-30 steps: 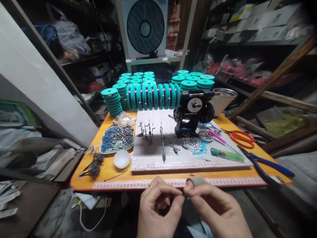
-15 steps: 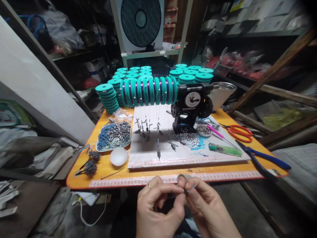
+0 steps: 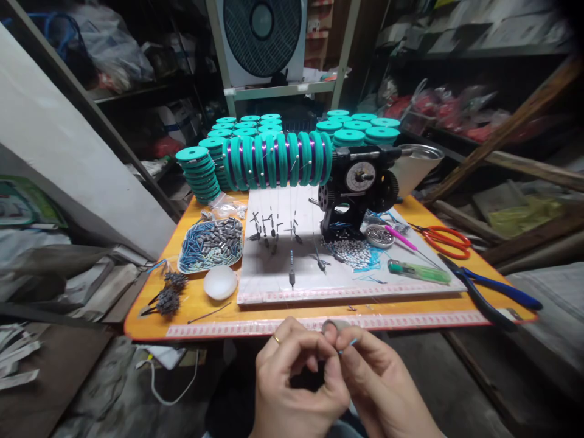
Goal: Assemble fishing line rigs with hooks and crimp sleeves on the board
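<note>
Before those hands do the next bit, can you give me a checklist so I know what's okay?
1. Blue piece pinched in the right hand: ok.
2. Left hand holding something: cannot tell, its fingers cover the spot.
3. Right hand free: not ok, it's busy with the blue piece.
4. Pink-handled tool set down: ok.
5. Green cutter out of both hands: ok.

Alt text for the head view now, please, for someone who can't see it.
A left hand and a right hand come together before an orange table, the right pinching a tiny blue piece. On the table are a black machine bearing teal spools, a tray of small parts, and blue-handled pliers.
</note>
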Demonstrator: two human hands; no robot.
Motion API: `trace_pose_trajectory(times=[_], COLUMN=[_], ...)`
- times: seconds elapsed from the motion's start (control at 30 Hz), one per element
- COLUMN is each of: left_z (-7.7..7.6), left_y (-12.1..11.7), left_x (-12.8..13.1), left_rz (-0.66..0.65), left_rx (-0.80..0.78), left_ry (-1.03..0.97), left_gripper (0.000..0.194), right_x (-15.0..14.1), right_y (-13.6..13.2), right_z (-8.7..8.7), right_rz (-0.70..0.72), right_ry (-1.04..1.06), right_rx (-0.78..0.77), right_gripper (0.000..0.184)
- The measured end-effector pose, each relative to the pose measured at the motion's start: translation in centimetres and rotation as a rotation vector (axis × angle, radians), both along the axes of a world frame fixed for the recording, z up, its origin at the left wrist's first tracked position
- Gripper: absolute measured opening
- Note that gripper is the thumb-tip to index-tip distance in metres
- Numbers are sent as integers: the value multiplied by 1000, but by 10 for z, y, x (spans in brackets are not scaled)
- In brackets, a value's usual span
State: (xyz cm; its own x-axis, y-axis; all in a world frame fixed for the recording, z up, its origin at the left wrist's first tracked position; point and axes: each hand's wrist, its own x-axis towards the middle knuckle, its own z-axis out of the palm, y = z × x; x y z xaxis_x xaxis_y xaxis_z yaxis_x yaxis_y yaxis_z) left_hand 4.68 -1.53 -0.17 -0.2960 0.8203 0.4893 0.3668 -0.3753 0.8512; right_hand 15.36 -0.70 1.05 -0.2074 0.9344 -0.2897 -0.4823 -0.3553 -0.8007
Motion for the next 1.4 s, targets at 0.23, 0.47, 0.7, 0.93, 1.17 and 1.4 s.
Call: trace_pose_trajectory(times=[0.23, 0.47, 0.7, 0.93, 1.17, 1.4], left_z=[-1, -1, -4, -1, 0, -1], left_y=[0, 0, -1, -1, -1, -1], left_x=[2, 2, -3, -9, -7, -6], left_rz=[19, 21, -25, -37, -17, -18], left_rx=[-21, -34, -8, 62, 87, 88], left_ry=[-14, -28, 14, 135, 148, 142], left_gripper=[15, 14, 16, 15, 15, 16], right_x=[-2, -4, -3, 5, 12, 10], right_y=[-1, -1, 0, 3, 4, 5], right_z=[1, 1, 1, -12, -20, -19], right_rz=[-26, -33, -5, 46, 56, 59], right_ry=[9, 23, 9, -44, -54, -83], right_rx=[-16, -28, -10, 90, 127, 110], right_gripper=[27, 26, 26, 19, 13, 17])
